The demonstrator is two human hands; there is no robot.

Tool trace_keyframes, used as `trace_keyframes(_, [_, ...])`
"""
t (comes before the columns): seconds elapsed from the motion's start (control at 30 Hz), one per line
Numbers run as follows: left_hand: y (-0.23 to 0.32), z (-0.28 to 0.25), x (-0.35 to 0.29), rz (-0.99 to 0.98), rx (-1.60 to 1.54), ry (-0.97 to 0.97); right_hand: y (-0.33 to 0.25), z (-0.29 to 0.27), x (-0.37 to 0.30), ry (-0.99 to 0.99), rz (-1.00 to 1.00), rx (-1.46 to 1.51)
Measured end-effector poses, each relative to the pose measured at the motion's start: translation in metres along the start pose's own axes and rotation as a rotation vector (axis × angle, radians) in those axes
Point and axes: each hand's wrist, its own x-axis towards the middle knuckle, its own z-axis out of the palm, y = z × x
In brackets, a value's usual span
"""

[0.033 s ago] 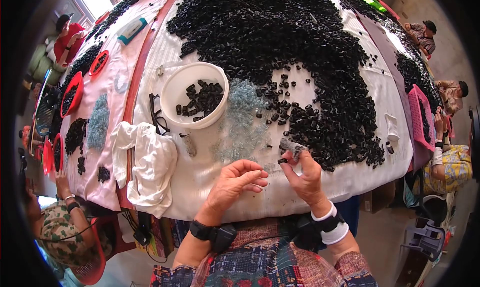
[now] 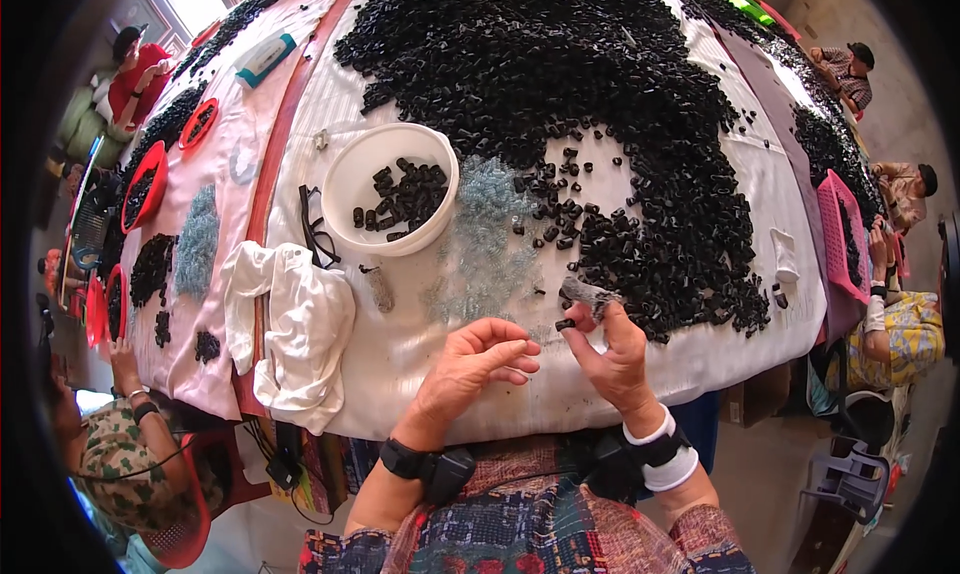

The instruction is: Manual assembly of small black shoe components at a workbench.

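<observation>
The white bowl (image 2: 347,179) stands on the covered surface (image 2: 390,384), with some black pieces (image 2: 415,189) inside it. To the right of the bowl, and closer to the person, is the right hand (image 2: 618,359). Its grip is narrow and holds one small black piece (image 2: 565,324): this piece lies at the tip of the thumb, on the side of the hand which looks toward the bowl. A grey cloth-like piece (image 2: 588,294) is at the forefinger of the same hand; whether it is worn or held, I cannot tell. The left hand (image 2: 470,362) is below the bowl and a little to its right, with thumb and forefinger near together; whether its grip holds something small, I cannot tell. Just beside the bowl, on its right, lie clear small parts (image 2: 490,209). Beyond the bowl and to its right spreads the large black heap (image 2: 540,64).
</observation>
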Motion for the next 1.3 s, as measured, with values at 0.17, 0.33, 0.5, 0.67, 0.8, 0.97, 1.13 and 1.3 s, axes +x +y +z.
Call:
trace_keyframes(0.17, [0.004, 0.017, 0.002, -0.054, -0.076, -0.063, -0.018, -0.005, -0.008, -0.012, 0.082, 0.246])
trace_keyframes(0.33, [0.000, 0.016, 0.005, -0.086, -0.125, -0.106, -0.029, -0.011, -0.003, -0.092, -0.087, 0.152])
trace_keyframes(0.5, [0.002, 0.005, 0.001, 0.011, -0.122, 0.040, -0.019, -0.011, -0.002, 0.084, 0.085, 0.167])
trace_keyframes(0.67, [0.003, -0.009, -0.003, 0.022, -0.141, 0.076, -0.005, -0.021, -0.005, 0.102, 0.084, 0.024])
trace_keyframes(0.8, [-0.001, -0.011, -0.003, 0.006, -0.162, 0.069, 0.000, -0.012, -0.011, 0.011, 0.000, -0.087])
trace_keyframes(0.97, [-0.002, -0.010, -0.005, 0.030, -0.176, 0.097, 0.000, 0.008, -0.003, -0.112, -0.208, -0.240])
trace_keyframes(1.13, [-0.002, -0.011, -0.004, 0.024, -0.159, 0.107, 0.004, 0.019, -0.001, -0.163, -0.254, -0.417])
trace_keyframes(1.3, [-0.001, -0.003, 0.000, 0.003, -0.161, 0.091, 0.001, 0.009, -0.005, -0.048, -0.209, -0.263])
